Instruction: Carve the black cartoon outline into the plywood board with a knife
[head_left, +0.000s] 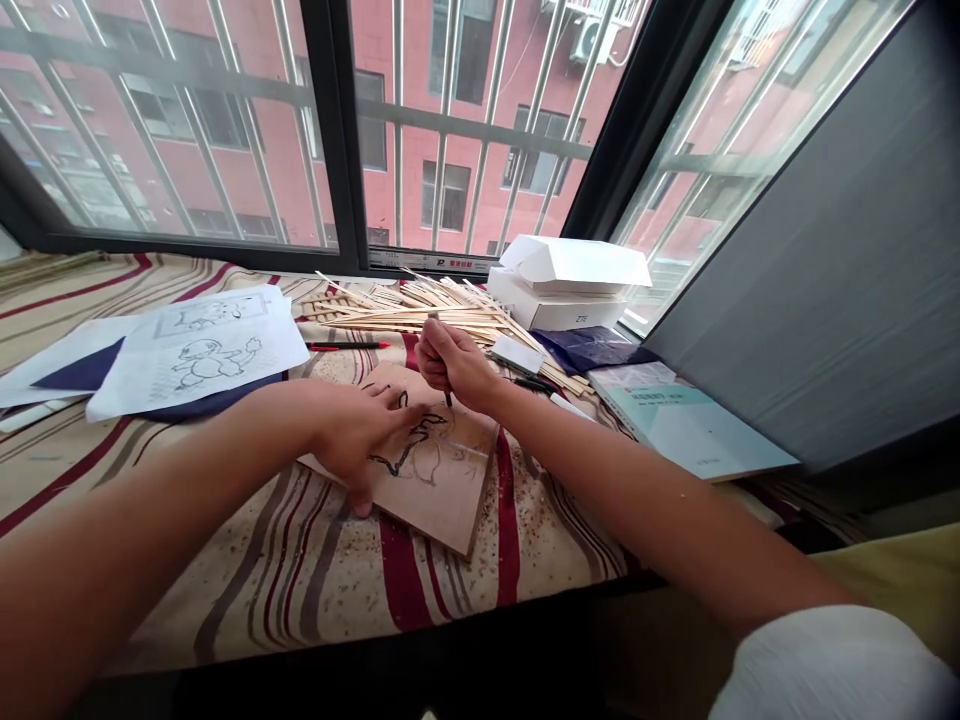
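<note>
A wooden board (450, 500) lies at an angle on the striped cloth, with a cartoon figure drawn on it. Some of its lines are dark and look cut in; others are faint. Spread over the board's left part, my left hand (352, 430) presses it down, thumb at the near edge. My right hand (454, 362) is a fist around an upright carving tool (448, 399). Only the end of its handle and a dark shaft show, the shaft reaching down to the drawing. The tool's exact tip shape is too small to tell.
Wood crumbs dot the striped cloth (337, 580). Drawing sheets (217, 350) lie left, beside a red-and-black pen (349, 346). Thin wooden sticks (450, 305) are heaped behind. A white box (570, 290), a dark blue packet (592, 350) and a book (690, 420) occupy the right.
</note>
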